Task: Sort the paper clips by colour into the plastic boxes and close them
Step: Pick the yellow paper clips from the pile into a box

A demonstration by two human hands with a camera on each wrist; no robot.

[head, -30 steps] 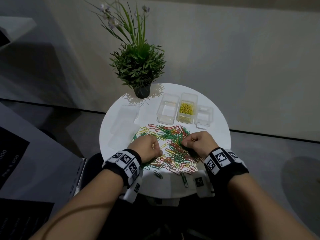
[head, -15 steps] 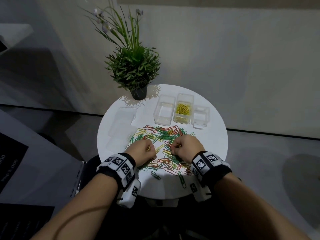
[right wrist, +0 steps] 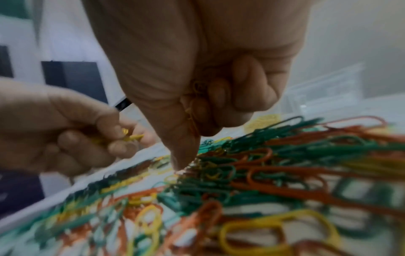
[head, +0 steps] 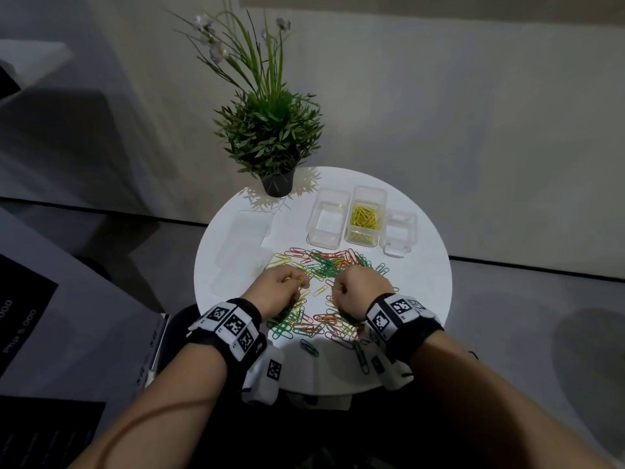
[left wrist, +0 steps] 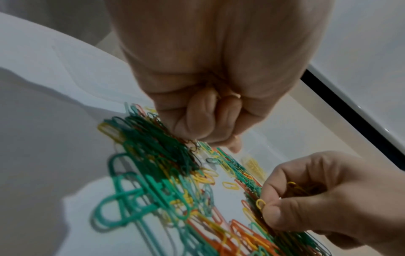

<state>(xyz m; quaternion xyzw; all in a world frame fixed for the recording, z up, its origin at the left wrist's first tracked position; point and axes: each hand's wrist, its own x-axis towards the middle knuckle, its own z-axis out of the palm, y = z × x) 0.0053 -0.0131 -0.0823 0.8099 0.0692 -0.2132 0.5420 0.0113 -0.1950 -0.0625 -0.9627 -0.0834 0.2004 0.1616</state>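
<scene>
both hands closed over the clip pile

at the left of the round white table [head: 422, 299], flat clear lids [head: 243, 245] are laid beside one another. the left hand [head: 277, 289] is curled just past them, and a small bunch of yellow clips [right wrist: 129, 136] is pinched between its thumb and fingers. the mixed pile of green, orange and yellow paper clips [head: 324, 265] is spread across the middle of the table, under and between both hands. the right hand [head: 362, 289] is curled over the pile, with yellow clips tucked under its folded fingers [right wrist: 219, 91] and its thumb tip set down on the heap. behind the pile, three clear plastic boxes stand in a row with lids off: an empty box [head: 328, 218], a box of yellow clips [head: 365, 218] touching it, and a smaller box [head: 400, 231] at the right. a potted plant [head: 270, 130] stands at the far left edge.
</scene>
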